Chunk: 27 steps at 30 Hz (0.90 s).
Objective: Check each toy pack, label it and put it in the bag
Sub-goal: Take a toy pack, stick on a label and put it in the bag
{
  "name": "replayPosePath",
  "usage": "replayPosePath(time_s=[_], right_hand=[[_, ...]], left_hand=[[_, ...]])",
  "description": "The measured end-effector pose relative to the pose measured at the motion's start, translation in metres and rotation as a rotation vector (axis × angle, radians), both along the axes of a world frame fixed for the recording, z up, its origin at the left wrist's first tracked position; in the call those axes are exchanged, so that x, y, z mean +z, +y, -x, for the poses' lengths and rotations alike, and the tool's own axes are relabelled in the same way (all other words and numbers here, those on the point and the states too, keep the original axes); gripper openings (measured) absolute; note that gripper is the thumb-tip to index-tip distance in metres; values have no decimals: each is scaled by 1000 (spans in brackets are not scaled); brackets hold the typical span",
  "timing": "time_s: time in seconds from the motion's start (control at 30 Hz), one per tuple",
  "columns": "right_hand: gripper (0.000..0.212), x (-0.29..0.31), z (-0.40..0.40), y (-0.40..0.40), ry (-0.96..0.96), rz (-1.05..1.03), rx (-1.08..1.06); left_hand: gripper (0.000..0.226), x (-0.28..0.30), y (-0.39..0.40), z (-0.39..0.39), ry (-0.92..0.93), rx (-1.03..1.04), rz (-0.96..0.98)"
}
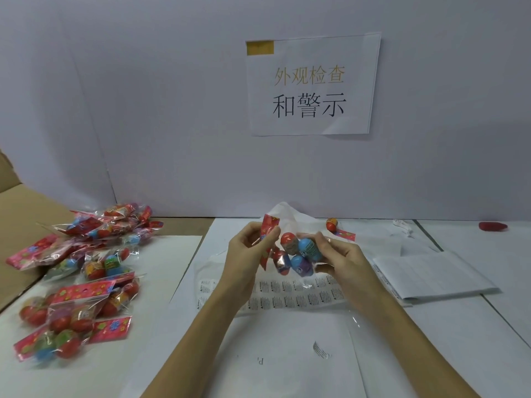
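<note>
I have the toy pack (290,254) lifted above the sheet of warning labels (287,294), my left hand (250,251) pinching its red header card and my right hand (336,257) gripping the capsule end, and I judge the slick film could slip and drop it among the unchecked packs (80,277).

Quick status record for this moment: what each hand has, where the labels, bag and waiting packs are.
left hand: pinches the red header card of the toy pack
right hand: grips the pack's egg end
pack: held up above the label sheet, four eggs visible, red and blue
label on pack: cannot tell
bag: white plastic, behind the hands; one pack lies by it
waiting packs: heaped at left
folded paper: right of the label sheet
</note>
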State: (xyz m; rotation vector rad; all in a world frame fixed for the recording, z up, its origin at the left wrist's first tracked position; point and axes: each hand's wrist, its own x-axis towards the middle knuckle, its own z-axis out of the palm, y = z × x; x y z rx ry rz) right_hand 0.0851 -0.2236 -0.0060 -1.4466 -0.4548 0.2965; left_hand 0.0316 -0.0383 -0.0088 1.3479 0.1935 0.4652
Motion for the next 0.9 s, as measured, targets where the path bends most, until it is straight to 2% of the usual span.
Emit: replayPosePath(time_s=[0.13,0.23,0.37,0.43,0.6,0.67,0.77,0.87,0.9], right_hand=[[37,0,-1,2,60,-32,-7],[41,-2,-2,3,94,-17,26],[43,-5,-2,0,180,21,207],[48,-9,-2,-3,133,62,335],[49,-10,-4,-8,81,123,367],[45,-7,-5,-10,79,108,385],[34,-6,-4,-12,29,44,304],[44,-15,-6,-5,-131,67,60],[48,-18,-6,-2,-223,109,-35]], left_hand=[[18,-1,-7,-2,-59,121,-231],[14,-5,-10,-3,-115,129,-387],[11,-7,-14,-1,-74,149,-335],[7,-7,-11,-2,-45,179,-308],[11,-4,0,-4,-5,134,-265],[20,-2,5,-3,-21,137,-245],[29,-3,13,-3,-48,164,-310],[35,-8,13,-4,-46,340,-526],[37,-10,11,-3,-34,373,-540]])
